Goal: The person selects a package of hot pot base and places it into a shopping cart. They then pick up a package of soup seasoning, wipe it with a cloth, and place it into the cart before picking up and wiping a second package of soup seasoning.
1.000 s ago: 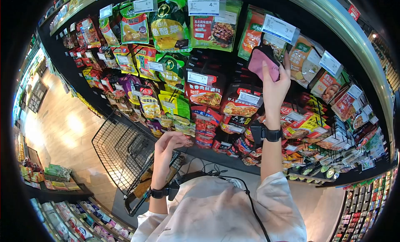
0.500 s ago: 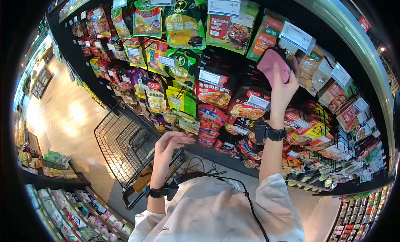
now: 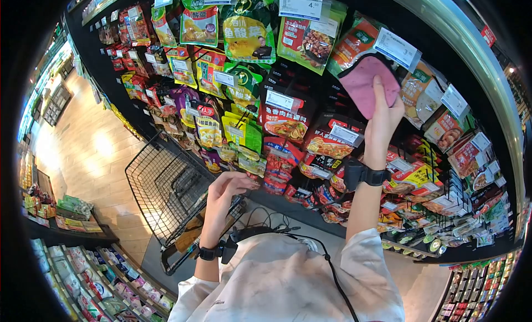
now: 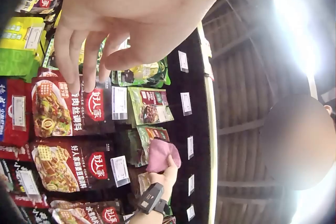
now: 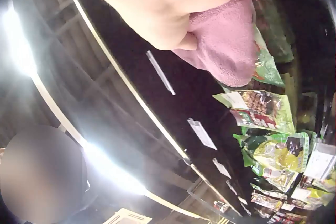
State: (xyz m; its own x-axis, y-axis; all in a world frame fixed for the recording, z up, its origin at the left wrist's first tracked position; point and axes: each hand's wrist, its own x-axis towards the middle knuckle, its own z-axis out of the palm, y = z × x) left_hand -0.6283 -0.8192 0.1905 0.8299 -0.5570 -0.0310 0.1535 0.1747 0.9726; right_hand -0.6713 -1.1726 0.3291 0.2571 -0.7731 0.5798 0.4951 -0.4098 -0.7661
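A pink cloth [image 3: 359, 90] is pinched in my right hand [image 3: 385, 118], with the thumb flat on its face. In the head view it overlaps an orange and green seasoning packet [image 3: 353, 38] on the upper row of the shelf. The right wrist view shows the cloth's fuzzy surface [image 5: 231, 37] close by the hanging packets, next to a green packet [image 5: 268, 66]. My left hand [image 3: 223, 190] hangs in the air before the lower packets, its fingers loosely bent and holding nothing. From the left wrist view, red-brown sauce pouches [image 4: 71, 106] lie beyond those fingers.
White price tags [image 3: 398, 47] stick out in front of the hooked packets. A black wire shopping cart [image 3: 160, 183] stands at left on the wooden floor. Behind it is a low display [image 3: 72, 214]. A pale shelf edge [image 3: 493, 72] curves along the rack's top right.
The cloth has turned and spread wider, now overlapping more of the orange and green packet, which looks tilted. The head view has shifted slightly. My left hand keeps its pose.
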